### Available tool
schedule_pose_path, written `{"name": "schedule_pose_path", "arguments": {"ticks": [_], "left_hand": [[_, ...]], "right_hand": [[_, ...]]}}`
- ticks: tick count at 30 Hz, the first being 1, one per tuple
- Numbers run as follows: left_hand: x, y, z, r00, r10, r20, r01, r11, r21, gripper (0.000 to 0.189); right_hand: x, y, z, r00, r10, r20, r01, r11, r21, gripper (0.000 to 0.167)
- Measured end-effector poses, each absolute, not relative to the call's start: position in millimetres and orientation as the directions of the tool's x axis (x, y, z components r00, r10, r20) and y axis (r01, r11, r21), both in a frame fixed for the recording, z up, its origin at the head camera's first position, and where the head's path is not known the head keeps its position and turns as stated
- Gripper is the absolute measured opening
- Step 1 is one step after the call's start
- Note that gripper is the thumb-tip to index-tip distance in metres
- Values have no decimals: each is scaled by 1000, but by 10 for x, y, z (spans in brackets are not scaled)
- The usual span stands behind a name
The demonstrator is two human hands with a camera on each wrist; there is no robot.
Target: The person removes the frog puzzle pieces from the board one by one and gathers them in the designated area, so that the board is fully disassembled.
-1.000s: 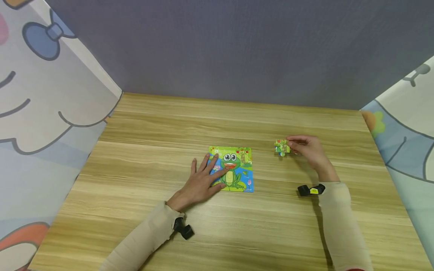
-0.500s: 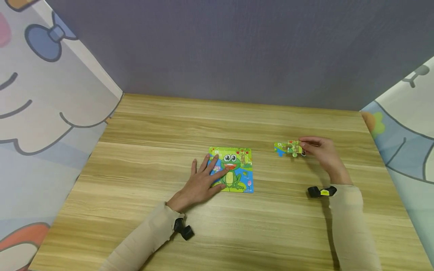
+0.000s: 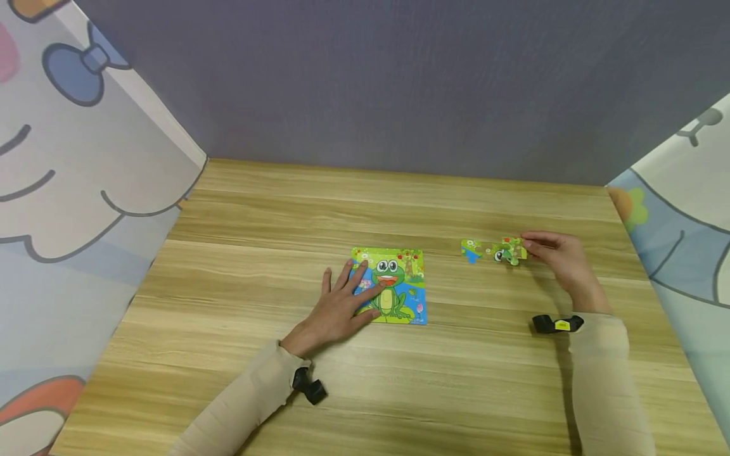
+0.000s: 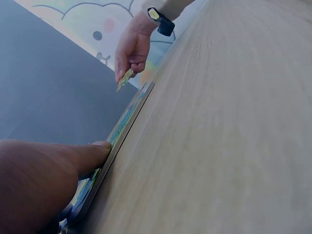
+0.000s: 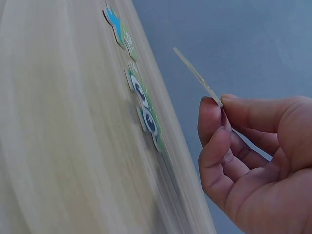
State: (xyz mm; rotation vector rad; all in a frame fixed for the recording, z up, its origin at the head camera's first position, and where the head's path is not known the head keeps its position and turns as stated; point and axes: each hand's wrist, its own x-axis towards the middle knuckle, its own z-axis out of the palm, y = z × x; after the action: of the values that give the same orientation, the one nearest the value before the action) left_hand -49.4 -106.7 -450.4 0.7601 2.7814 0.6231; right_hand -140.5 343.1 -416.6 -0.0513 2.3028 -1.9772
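My left hand (image 3: 336, 310) lies with spread fingers on the left part of a square frog puzzle (image 3: 412, 294), covering some of the picture. In the left wrist view its thumb (image 4: 95, 155) touches the puzzle's surface near the edge. Off to the right, my right hand (image 3: 564, 263) pinches a green jigsaw piece (image 5: 195, 75) between thumb and fingertips, raised above the table. Under and left of it lies a piece with the frog's eyes (image 5: 145, 109). Farther left on the table is a blue and green piece (image 3: 470, 250).
The wooden table (image 3: 456, 380) ends at a grey panel (image 3: 399, 95) behind. Cartoon-printed walls (image 3: 102, 164) stand on both sides. Each wrist carries a black camera (image 3: 557, 323).
My right hand has moved rightward with the pinched piece, uncovering first the blue and green piece, then much of the eyes piece. My left hand has stayed on the puzzle.
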Motion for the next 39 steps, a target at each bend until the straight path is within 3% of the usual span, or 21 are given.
{"name": "schedule_pose_path", "arguments": {"ticks": [4,15,25,28,39], "left_hand": [[-494,-1064,-4505,-849,521,-83,436,782,445,58],[-492,-1059,-4506,-850,521,-86,433,781,450,59],[-500,-1057,-4514,-850,519,-90,434,786,439,59],[-502,-1056,-4517,-850,519,-91,433,787,439,59],[-499,-1062,-4527,-855,514,-70,436,785,440,58]], "right_hand": [[-1398,3506,-4170,-994,-77,-74,61,166,-984,30],[-1383,3703,-4244,-995,-68,-73,70,44,-997,40],[-1358,3834,-4275,-993,-57,-100,94,101,-990,35],[-1358,3858,-4276,-993,-47,-109,103,125,-987,38],[-1370,3880,-4274,-987,7,-162,151,412,-899,28]]}}
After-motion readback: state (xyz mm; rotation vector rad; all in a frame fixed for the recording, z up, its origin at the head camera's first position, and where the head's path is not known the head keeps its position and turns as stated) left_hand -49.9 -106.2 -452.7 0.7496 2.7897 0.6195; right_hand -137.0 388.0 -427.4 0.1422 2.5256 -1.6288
